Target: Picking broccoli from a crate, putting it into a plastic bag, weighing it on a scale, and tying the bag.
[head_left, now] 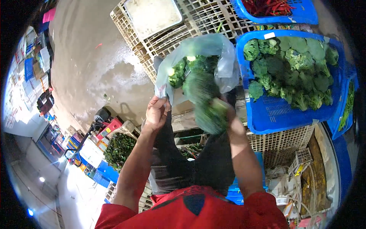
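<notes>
My left hand [157,111] pinches the near left edge of a translucent plastic bag [225,53], whose mouth gapes open in front of me. Several heads of broccoli [176,75] lie inside it. At the bag's near side, smeared by motion, are two broccoli heads [207,114], one above the other. My right hand [231,113] grips the lower one by its pale stalk; whether it also holds the upper one I cannot tell. To the right, a blue plastic basket [263,121] holds many more broccoli heads [297,72].
Behind the bag, a white tray [154,17] rests on beige lattice crates [202,19]. Red chillies [267,7] fill a blue basket at the far right. Dark leafy greens [120,150] stand left of my legs. Wet floor [87,68] stretches off to the left.
</notes>
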Demonstrator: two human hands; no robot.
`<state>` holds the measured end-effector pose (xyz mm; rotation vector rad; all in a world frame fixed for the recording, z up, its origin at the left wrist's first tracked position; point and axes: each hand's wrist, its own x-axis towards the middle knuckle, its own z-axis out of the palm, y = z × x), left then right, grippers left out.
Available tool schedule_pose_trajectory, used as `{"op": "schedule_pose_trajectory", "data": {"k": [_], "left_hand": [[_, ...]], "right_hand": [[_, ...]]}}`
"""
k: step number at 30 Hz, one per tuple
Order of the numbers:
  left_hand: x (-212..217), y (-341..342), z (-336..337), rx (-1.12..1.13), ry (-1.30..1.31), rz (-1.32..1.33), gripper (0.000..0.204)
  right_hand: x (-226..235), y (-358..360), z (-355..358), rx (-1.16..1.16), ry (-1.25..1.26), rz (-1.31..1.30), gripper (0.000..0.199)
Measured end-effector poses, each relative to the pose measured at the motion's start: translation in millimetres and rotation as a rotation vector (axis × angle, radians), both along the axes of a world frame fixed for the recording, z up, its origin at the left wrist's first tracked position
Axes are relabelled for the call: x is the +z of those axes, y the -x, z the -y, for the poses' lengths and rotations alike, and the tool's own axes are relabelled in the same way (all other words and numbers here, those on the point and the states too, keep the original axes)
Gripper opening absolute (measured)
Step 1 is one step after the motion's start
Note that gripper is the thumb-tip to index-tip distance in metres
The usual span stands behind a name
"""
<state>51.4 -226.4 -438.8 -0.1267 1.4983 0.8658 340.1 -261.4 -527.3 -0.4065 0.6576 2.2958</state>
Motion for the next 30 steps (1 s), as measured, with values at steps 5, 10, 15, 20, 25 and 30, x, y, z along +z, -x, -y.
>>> {"op": "schedule_pose_trajectory", "data": {"k": [5, 10, 15, 20, 25, 30], "left_hand": [[-1, 3, 0, -0.044, 0.029, -0.047, 0.006], [0, 19, 7, 0.061, 0.043, -0.030, 0.026], [8, 37, -12, 0.114, -0.004, -0.033, 0.008], [73, 63, -27, -0.033, -0.044, -0.043, 0.042], [60, 53, -48, -0.180, 0.049, -0.203, 0.038], [43, 19, -50, -0.211, 0.012, -0.168, 0.045]], "right_hand": [[-38, 82, -47, 0.325, 0.173, 0.858, 0.041], [-105, 52, -78, 0.485, -0.083, 1.479, 0.032], [-123, 8, -30, 1.400, -1.218, 2.460, 0.037], [21, 45, -39, 0.331, -0.555, 2.282, 0.054], [77, 11, -28, 0.379, -0.464, 1.674, 0.055], [69, -151, -66, 0.412, -0.333, 1.908, 0.031]]}}
